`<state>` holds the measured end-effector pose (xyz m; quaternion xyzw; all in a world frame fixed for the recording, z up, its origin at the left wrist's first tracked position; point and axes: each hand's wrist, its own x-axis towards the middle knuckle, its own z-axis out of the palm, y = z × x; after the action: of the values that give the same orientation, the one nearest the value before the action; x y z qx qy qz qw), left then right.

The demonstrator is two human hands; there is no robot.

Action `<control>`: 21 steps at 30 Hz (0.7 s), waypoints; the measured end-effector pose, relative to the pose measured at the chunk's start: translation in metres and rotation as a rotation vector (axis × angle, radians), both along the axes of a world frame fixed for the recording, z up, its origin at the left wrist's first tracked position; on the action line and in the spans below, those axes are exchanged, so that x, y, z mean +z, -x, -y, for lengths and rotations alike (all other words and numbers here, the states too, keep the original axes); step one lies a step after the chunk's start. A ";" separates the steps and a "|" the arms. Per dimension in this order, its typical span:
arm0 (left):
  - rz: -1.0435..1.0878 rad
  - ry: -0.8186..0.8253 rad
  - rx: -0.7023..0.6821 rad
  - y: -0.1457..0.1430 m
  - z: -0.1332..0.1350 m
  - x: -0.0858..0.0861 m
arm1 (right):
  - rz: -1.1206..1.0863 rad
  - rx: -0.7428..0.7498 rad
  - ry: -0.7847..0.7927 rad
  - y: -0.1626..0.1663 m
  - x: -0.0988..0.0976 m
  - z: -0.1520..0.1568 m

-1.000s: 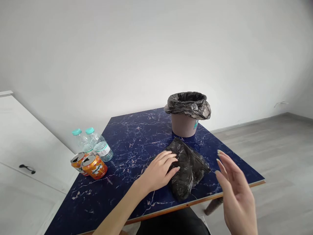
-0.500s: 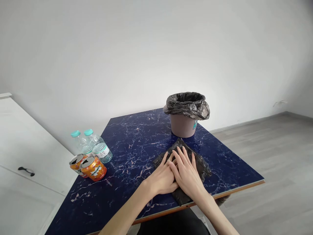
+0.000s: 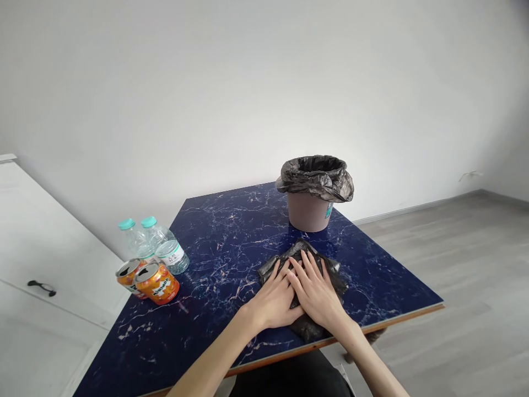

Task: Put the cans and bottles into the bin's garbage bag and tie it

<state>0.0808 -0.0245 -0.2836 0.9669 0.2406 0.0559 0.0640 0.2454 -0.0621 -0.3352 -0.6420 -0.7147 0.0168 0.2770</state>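
Both of my hands lie flat on a folded black plastic bag [image 3: 303,249] near the table's front edge. My left hand [image 3: 276,300] is spread with its fingers stretched out over the bag's left side. Beside it and partly over its fingers, my right hand [image 3: 316,292] presses down with the fingers apart. The middle of the bag is hidden under them. Just behind the bag stands a pinkish-grey trash bin [image 3: 308,212], with a black liner [image 3: 320,182] folded over its rim.
On the left of the blue marbled table [image 3: 219,237] stand two clear plastic bottles with teal caps [image 3: 171,256] and two opened orange soda cans [image 3: 159,286]. A white cabinet [image 3: 45,259] is at the left, a wall behind.
The bag's right and front corners have drawn in, and its surface looks more crumpled. My hands have stayed on it, with the right fingers slightly lower. The bin, bottles and cans have not moved.
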 end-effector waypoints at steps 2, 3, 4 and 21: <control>0.003 0.007 0.007 0.000 0.000 0.000 | 0.005 0.012 0.024 -0.001 0.001 -0.001; 0.002 0.014 0.008 0.000 0.000 0.001 | 0.007 0.015 0.031 -0.001 0.001 -0.001; 0.001 0.023 0.008 0.000 0.000 0.001 | 0.009 0.016 0.038 -0.001 0.001 -0.001; 0.096 0.010 0.090 0.053 0.038 0.010 | -0.345 0.228 0.008 -0.010 0.036 -0.007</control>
<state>0.0277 -0.0627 -0.2734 0.9510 0.2808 0.1040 0.0776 0.2553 -0.0550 -0.2992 -0.5457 -0.7247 0.1605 0.3889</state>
